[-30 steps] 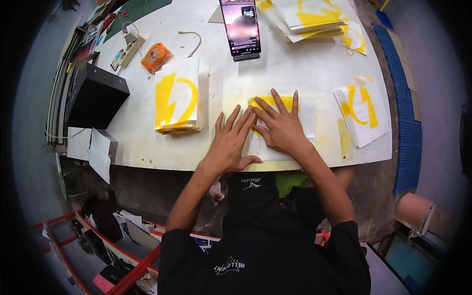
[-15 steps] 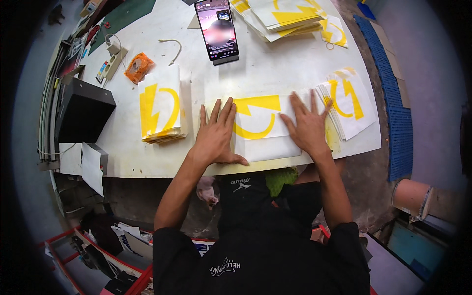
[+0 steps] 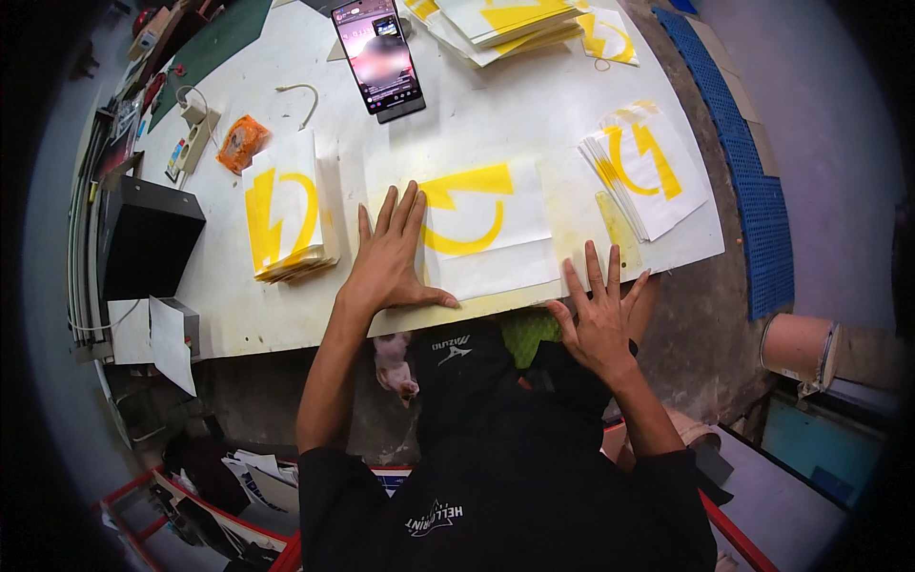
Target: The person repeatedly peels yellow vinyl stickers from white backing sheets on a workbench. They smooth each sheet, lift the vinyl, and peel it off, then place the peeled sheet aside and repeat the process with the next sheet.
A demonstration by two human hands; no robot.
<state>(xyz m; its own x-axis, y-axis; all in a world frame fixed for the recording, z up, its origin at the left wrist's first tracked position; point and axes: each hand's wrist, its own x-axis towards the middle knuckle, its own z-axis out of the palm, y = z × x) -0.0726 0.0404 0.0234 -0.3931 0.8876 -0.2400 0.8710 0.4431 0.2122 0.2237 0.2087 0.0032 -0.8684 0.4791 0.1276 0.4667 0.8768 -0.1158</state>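
A white paper sheet (image 3: 496, 272) with a bold yellow print lies folded on the table in front of me, its upper layer ending short of the lower one. Flat on its left side rests my left hand (image 3: 386, 262), fingers stretched and thumb out along the near edge. My right hand (image 3: 596, 319) is at the table's front edge, right of the sheet and apart from it, fingers spread and holding nothing. Left of the sheet is a stack of folded yellow-and-white papers (image 3: 286, 210). A fanned pile of similar papers (image 3: 653, 172) lies to the right, beyond a flat yellow strip (image 3: 615, 224).
A phone (image 3: 381, 62) with a lit screen leans on a stand at the back, beside a larger paper stack (image 3: 510, 24). An orange packet (image 3: 243, 143), a short white cable (image 3: 310, 100) and a power strip (image 3: 195, 148) lie far left, near a black box (image 3: 152, 234).
My right hand has drawn back from the sheet's right side toward me, down to the table edge. My left hand stays on the sheet. The whole view has shifted and tilted slightly.
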